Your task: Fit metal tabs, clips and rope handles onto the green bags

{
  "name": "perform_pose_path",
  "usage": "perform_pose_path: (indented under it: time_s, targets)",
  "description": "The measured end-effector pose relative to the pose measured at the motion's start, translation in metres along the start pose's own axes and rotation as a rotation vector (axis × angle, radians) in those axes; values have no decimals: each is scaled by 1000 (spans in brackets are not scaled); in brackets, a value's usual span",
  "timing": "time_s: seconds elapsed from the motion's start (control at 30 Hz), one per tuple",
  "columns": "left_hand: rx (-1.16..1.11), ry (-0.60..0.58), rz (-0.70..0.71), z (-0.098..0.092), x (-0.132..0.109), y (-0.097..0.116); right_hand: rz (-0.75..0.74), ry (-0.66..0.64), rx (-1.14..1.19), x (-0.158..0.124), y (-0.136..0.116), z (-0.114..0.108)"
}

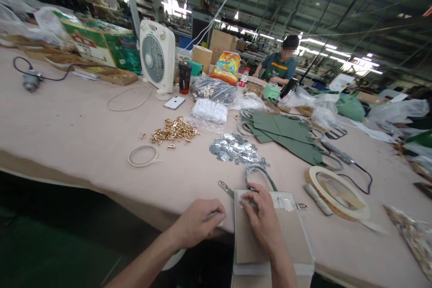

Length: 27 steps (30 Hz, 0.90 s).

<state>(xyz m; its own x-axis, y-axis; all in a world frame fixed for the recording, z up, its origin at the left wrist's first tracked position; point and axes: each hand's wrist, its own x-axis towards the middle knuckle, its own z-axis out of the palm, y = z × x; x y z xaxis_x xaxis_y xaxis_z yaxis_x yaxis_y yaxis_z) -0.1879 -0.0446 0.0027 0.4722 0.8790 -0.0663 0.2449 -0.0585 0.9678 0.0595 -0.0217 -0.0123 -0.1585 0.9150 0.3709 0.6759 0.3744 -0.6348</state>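
Head view shows your right hand (263, 220) resting on the upper part of a brown panel (293, 238), fingers bent; you cannot tell from here whether they pinch anything. Your left hand (202, 220) is curled closed just left of the panel, thumb pressing a small grey piece (212, 215) too little to identify. Just beyond your right fingertips stands a green handle loop (270, 177); a metal buckle (301, 206) juts out to that hand's right, and a green strap (230, 192) sticks out to its left. Farther out from your right hand lie silver plates (234, 148); gold fasteners (175, 130) are heaped ahead of your left. Right of your right hand sits a large tape roll (361, 211).
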Motion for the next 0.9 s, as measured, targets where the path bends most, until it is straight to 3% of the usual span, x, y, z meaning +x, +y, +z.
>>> perform_pose_path:
  time_s: [0.27, 0.53, 0.73, 0.9]
  targets:
    - [-81, 2, -27, 0, -1, -2, 5, 41, -90, -1, 12, 8]
    - [-339, 85, -17, 1, -1, -18, -75, 159, -182, 4, 8, 21]
    - [-666, 297, 43, -2, -12, -27, -47, 209, -254, 6, 9, 30]
    - [-848, 525, 111, -31, -35, -34, -51, 215, -259, 0, 21, 24]
